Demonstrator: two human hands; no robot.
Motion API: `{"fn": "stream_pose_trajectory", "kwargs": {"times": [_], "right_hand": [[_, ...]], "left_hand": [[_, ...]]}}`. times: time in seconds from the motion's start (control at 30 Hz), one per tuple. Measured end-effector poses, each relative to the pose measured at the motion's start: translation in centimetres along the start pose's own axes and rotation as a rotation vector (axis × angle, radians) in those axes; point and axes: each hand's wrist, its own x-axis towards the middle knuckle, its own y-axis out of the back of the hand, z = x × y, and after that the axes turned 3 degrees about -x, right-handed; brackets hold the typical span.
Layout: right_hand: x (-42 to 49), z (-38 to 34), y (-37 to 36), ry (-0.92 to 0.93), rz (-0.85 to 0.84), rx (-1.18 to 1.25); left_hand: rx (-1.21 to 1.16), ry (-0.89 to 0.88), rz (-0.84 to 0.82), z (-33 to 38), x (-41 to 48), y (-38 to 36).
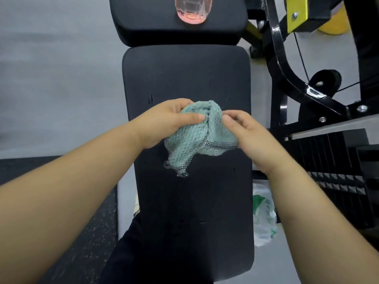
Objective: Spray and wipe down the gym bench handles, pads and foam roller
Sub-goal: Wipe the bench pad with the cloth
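I log: left hand [164, 121] and right hand [248, 132] both pinch the bunched cloth [196, 138]; pad [184, 74] directly below, long axis running ahead.

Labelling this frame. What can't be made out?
Head view:
Bottle: top cut off by the upper edge.
Left hand: fingertips hidden behind the cloth.
Bag: partly behind the right arm; contents unclear.
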Motion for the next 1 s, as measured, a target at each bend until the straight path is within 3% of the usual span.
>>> {"fn": "stream_pose_trajectory", "kwargs": {"times": [0.17,0.27,0.43,0.53,0.6,0.67,0.8,1.0], "right_hand": [[-0.2,0.1,-3.3,0.086,-0.142,0.136],[0.3,0.6,-3.6,0.071,-0.143,0.163],[1.0,1.1,-1.3,-0.018,-0.224,0.086],[1.5,0.8,0.8,-0.097,-0.198,0.04],[1.8,0.4,2.0,-0.116,-0.13,-0.037],[1.9,-0.2,2.5,-0.148,-0.02,-0.042],[1.7,-1.9,-0.1,-0.105,0.208,-0.05],[0.7,-2.7,-3.5,-0.051,0.135,0.175]], "left_hand": [[-0.058,-0.011,0.0,0.1,0.7,-0.7],[0.039,-0.019,-0.013,0.4,0.9,0.1],[0.589,0.171,-0.134,1.7,0.2,3.5],[1.023,0.251,-0.105,1.7,0.2,5.3],[1.149,0.278,-0.042,1.9,0.1,6.1],[1.03,0.267,0.064,2.0,-0.2,6.4],[0.548,0.145,0.284,1.6,-0.1,3.0],[-0.126,0.227,0.083,2.5,-0.3,-2.2]]}}
